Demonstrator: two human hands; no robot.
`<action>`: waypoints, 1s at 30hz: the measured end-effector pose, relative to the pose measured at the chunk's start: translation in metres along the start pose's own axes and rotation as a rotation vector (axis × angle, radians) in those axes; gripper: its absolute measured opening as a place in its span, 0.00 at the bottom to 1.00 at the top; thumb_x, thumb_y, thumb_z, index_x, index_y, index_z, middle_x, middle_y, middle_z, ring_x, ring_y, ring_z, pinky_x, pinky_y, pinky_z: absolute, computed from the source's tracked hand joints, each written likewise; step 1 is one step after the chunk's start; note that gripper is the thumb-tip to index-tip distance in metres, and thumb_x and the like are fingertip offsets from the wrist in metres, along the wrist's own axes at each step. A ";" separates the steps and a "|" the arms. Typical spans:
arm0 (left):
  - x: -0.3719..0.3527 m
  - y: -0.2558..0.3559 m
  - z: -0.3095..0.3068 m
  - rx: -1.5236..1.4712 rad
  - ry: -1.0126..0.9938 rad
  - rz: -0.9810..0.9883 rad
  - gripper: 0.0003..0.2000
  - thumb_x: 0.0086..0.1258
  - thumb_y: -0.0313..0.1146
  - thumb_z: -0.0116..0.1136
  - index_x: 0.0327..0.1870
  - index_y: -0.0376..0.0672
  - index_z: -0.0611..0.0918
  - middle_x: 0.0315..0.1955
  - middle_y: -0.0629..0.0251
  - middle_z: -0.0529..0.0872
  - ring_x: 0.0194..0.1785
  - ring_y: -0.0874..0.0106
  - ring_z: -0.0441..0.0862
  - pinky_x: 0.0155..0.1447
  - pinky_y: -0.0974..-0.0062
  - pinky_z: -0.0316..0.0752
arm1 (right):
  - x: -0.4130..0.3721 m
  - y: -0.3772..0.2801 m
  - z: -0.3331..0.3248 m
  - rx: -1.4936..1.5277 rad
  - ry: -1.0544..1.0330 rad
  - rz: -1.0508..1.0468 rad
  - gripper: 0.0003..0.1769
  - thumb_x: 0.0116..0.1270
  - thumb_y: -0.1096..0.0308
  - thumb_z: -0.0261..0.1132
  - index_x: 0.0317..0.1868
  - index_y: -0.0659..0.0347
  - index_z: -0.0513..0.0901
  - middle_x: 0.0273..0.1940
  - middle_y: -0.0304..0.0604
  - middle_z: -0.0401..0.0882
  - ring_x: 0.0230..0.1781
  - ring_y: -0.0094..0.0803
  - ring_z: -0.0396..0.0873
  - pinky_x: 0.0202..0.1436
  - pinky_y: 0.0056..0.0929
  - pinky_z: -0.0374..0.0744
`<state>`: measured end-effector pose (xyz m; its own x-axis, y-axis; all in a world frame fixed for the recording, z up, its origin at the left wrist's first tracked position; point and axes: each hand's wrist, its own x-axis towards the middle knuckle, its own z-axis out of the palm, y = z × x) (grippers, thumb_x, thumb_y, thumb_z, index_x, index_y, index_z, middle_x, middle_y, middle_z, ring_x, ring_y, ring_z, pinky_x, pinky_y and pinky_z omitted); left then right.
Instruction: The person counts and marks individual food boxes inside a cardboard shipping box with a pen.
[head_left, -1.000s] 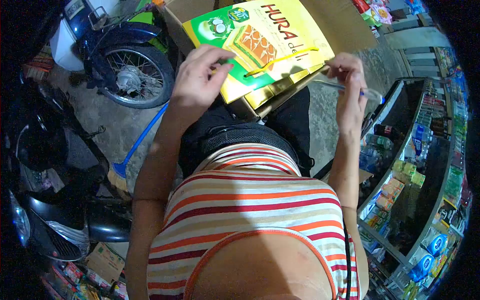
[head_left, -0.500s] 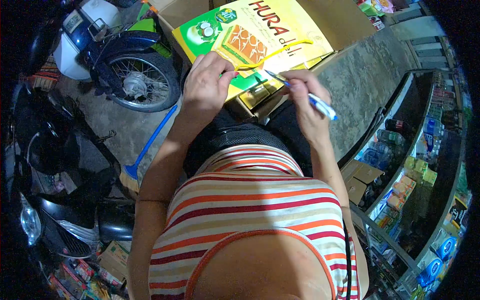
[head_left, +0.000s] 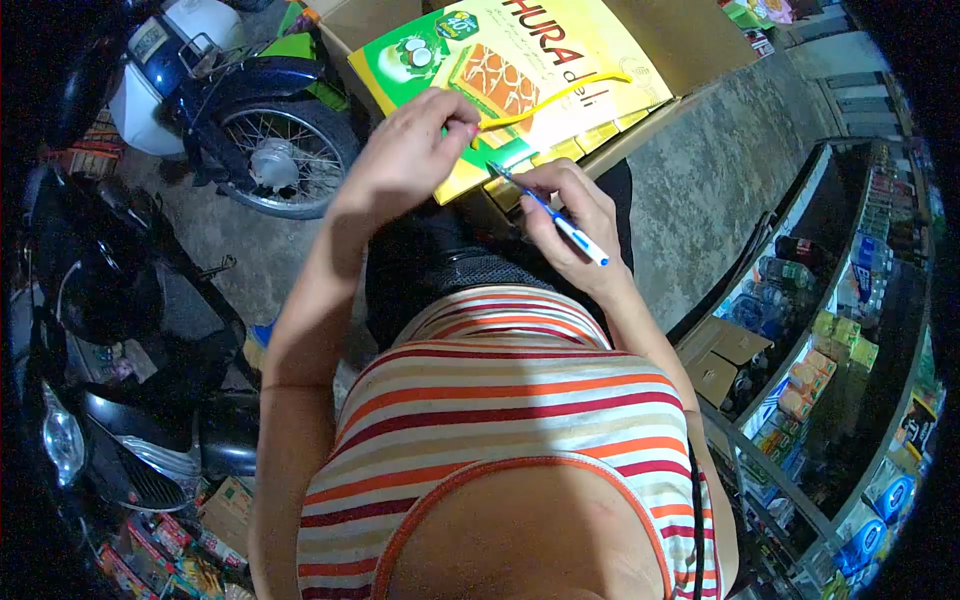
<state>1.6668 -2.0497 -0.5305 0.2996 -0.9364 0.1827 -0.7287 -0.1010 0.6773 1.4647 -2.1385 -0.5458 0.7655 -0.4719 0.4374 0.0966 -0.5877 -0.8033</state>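
Note:
My left hand [head_left: 418, 145] is pinched on one end of a thin yellow strip [head_left: 545, 104], which stretches to the right across a yellow and green Hura Deli cake box [head_left: 590, 65]. In my right hand [head_left: 575, 215] is a blue and white pen [head_left: 565, 228], its dark tip pointing up and left over the lower edge of the cake box. The cake box lies on top of an open cardboard carton [head_left: 700, 70] in front of my knees. More yellow boxes [head_left: 600, 132] show under its right edge.
A motorbike's front wheel [head_left: 283, 163] stands to the left on the concrete floor [head_left: 690, 170]. Another dark motorbike [head_left: 140, 430] is nearer on the left. Along the right runs a glass-fronted shelf [head_left: 840, 300] with bottles and cartons, and a small cardboard box [head_left: 725, 355] beside it.
My right hand has moved down and left, with the pen now steeper. My left hand has shifted slightly up and left, and my forearm now covers most of the blue broom.

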 end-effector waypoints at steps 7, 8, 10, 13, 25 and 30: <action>0.038 0.008 -0.023 0.004 -0.375 0.035 0.11 0.64 0.34 0.64 0.41 0.36 0.81 0.31 0.62 0.83 0.35 0.72 0.80 0.42 0.73 0.75 | 0.012 0.004 0.015 -0.098 0.042 -0.245 0.10 0.54 0.81 0.66 0.37 0.67 0.77 0.33 0.48 0.79 0.32 0.39 0.80 0.37 0.30 0.78; 0.041 0.006 -0.023 0.009 -0.406 0.054 0.12 0.62 0.35 0.65 0.40 0.36 0.81 0.29 0.62 0.83 0.34 0.72 0.80 0.41 0.73 0.75 | 0.014 0.005 0.017 -0.102 0.037 -0.247 0.10 0.54 0.81 0.66 0.37 0.67 0.77 0.33 0.48 0.79 0.32 0.39 0.80 0.37 0.30 0.78; 0.049 0.003 -0.020 0.041 -0.434 0.053 0.12 0.60 0.34 0.67 0.39 0.36 0.81 0.27 0.63 0.83 0.33 0.74 0.79 0.40 0.74 0.74 | 0.018 0.010 0.021 -0.159 0.046 -0.346 0.11 0.52 0.81 0.67 0.36 0.67 0.76 0.32 0.49 0.79 0.32 0.43 0.80 0.38 0.34 0.79; 0.055 -0.006 -0.018 -0.195 -0.494 0.050 0.11 0.60 0.32 0.68 0.39 0.36 0.81 0.27 0.66 0.84 0.34 0.78 0.78 0.41 0.76 0.74 | 0.022 0.010 0.022 -0.202 0.020 -0.330 0.11 0.52 0.81 0.68 0.36 0.67 0.76 0.32 0.50 0.79 0.33 0.44 0.80 0.39 0.35 0.79; 0.062 -0.025 -0.015 -0.304 -0.461 0.090 0.10 0.59 0.32 0.69 0.36 0.37 0.83 0.27 0.70 0.83 0.34 0.81 0.77 0.40 0.80 0.72 | 0.020 0.011 0.027 -0.224 0.092 -0.205 0.10 0.55 0.78 0.67 0.36 0.66 0.75 0.30 0.51 0.75 0.29 0.45 0.78 0.35 0.37 0.77; 0.059 -0.027 -0.010 -0.363 -0.441 0.052 0.09 0.59 0.31 0.70 0.36 0.37 0.83 0.26 0.73 0.82 0.33 0.83 0.75 0.39 0.82 0.72 | 0.020 0.010 0.028 -0.200 0.107 -0.185 0.10 0.55 0.78 0.67 0.36 0.66 0.75 0.30 0.51 0.76 0.29 0.45 0.78 0.35 0.36 0.77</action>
<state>1.7104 -2.0990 -0.5310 -0.0731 -0.9965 -0.0393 -0.4544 -0.0018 0.8908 1.4988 -2.1358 -0.5565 0.6740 -0.4050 0.6178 0.0928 -0.7833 -0.6147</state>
